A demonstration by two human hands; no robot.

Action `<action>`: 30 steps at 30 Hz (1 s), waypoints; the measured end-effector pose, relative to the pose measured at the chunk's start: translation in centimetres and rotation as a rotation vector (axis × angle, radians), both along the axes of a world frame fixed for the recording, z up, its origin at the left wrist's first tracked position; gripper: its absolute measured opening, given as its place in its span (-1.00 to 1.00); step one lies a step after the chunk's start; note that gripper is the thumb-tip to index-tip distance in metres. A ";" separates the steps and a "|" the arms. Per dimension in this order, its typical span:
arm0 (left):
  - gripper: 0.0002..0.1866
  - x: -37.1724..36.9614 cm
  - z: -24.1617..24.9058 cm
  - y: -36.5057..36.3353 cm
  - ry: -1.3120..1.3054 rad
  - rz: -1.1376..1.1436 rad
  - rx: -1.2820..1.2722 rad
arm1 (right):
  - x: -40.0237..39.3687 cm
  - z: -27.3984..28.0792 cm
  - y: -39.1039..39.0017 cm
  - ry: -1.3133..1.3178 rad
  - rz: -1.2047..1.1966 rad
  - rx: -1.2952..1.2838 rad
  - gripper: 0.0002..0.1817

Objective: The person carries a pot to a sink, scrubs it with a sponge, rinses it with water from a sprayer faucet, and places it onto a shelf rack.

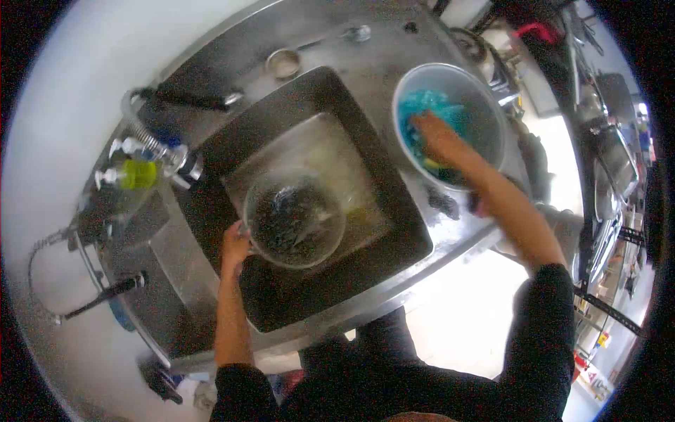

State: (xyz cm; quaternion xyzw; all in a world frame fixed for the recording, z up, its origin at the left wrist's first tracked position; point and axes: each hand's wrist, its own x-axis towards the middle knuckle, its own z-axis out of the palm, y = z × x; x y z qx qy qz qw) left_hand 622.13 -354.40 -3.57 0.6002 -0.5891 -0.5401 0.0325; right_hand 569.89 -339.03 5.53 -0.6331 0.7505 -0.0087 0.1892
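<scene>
Left hand point(234, 246) clamped on the rim of a round clear bowl point(294, 219), fingers curled over the near-left edge, forearm running straight back toward the body. Bowl held upright over the dark sink point(394, 211), mouth open toward the camera, dark wet matter inside; no long axis to speak of, being round. Right hand point(429, 137) reaching well away from the left, down inside a pale bucket point(485, 91) standing on the steel table point(380, 53) to the right of the sink; forearm stretched diagonally from the black sleeve point(545, 316) up and leftward to the bucket. Fingers of the right hand buried among blue cloths point(422, 105), so closed or spread: cannot tell. A yellow-green scrap point(437, 167) lying just below that hand in the bucket. Beyond the left hand, on its outer side, 2 pump bottles, 1 with yellow-green liquid point(137, 174), beside a coiled spray hose point(137, 119). Past the bowl, on the far rim of the table, a small metal ring-shaped dish point(284, 63) and a spoon-like piece point(355, 33). Both hands well apart, 1 at each vessel.
</scene>
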 end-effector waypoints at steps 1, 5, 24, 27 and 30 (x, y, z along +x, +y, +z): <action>-0.58 0.2 1.0 1.4 0.118 0.218 0.191 | 0.8 -0.6 0.2 -0.085 0.048 -0.079 -0.37; -0.31 0.3 3.1 4.7 0.531 0.509 0.514 | -0.1 2.6 -1.2 -0.104 -0.282 -0.299 -0.57; -0.23 -0.7 9.0 7.6 0.647 0.583 0.499 | 34.3 -10.4 -8.0 -0.563 0.360 -0.671 -0.84; -0.27 0.0 11.5 8.4 0.555 0.492 0.460 | 30.1 -11.3 -10.9 -0.140 0.153 -0.596 -0.80; -0.27 -1.4 11.7 8.9 0.623 0.491 0.556 | 32.8 -10.5 -13.1 -0.215 0.000 -0.470 -0.71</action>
